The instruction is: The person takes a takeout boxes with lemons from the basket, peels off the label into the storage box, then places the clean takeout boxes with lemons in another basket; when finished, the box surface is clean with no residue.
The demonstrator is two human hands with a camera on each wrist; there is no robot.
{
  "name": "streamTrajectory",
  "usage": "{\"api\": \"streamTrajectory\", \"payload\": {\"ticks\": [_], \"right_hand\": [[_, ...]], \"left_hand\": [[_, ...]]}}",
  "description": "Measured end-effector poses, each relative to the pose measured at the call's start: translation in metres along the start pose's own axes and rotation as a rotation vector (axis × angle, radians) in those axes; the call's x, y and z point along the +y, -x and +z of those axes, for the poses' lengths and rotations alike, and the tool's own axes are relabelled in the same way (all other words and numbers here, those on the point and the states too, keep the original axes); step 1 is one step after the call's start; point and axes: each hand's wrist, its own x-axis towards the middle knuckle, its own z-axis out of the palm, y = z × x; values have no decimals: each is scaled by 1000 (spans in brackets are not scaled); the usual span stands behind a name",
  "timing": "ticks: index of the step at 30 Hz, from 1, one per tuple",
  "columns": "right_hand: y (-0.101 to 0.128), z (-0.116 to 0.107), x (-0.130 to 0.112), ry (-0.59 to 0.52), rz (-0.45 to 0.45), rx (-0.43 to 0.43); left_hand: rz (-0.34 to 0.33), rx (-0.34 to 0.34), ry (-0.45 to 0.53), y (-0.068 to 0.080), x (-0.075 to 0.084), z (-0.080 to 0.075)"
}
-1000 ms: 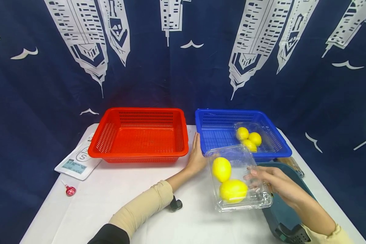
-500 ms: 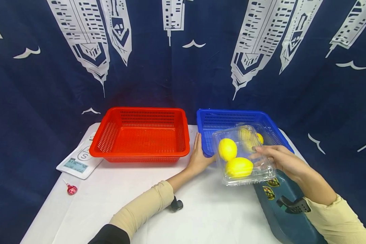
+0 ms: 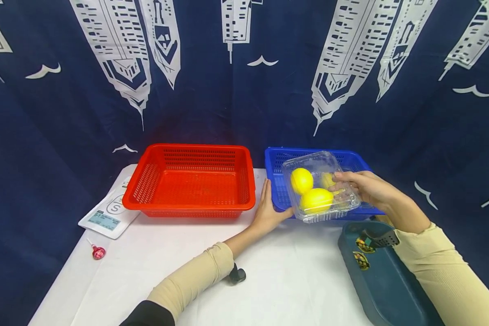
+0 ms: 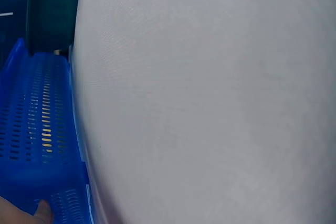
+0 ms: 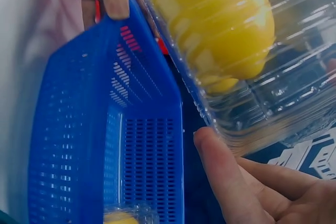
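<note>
My right hand (image 3: 371,188) grips a clear plastic box (image 3: 328,213) by its right side, thumb on top. Two lemons (image 3: 301,181) lie inside, and one lemon (image 5: 226,19) shows large in the right wrist view. The box is tilted over the blue basket (image 3: 277,170). At that basket's front left corner, my left hand (image 3: 266,213) holds the rim, thumb in front and fingers along the side. A second clear box (image 5: 139,213) with lemons sits in the basket, mostly hidden behind the held one.
Left of the blue basket stands a red basket (image 3: 201,185). A dark green tray (image 3: 387,271) lies at the front right, under my right forearm. A white scale (image 3: 110,213) and a red lollipop (image 3: 98,251) are at the left.
My right hand has carried the box of lemons up and away from me, from above the table to over the blue basket. The left hand stays at the basket's corner.
</note>
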Motion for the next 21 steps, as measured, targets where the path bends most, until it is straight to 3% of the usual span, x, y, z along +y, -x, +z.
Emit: {"api": "streamTrajectory", "payload": {"ticks": [4, 11, 21], "right_hand": [[-15, -7, -5, -10, 21, -14], [-38, -22, -13, -129, 57, -22], [-72, -26, -13, -21, 100, 30]], "left_hand": [[-7, -5, 8, 0, 0, 0], [-21, -13, 19, 1, 1, 0], [-36, -10, 9, 1, 2, 0]]}}
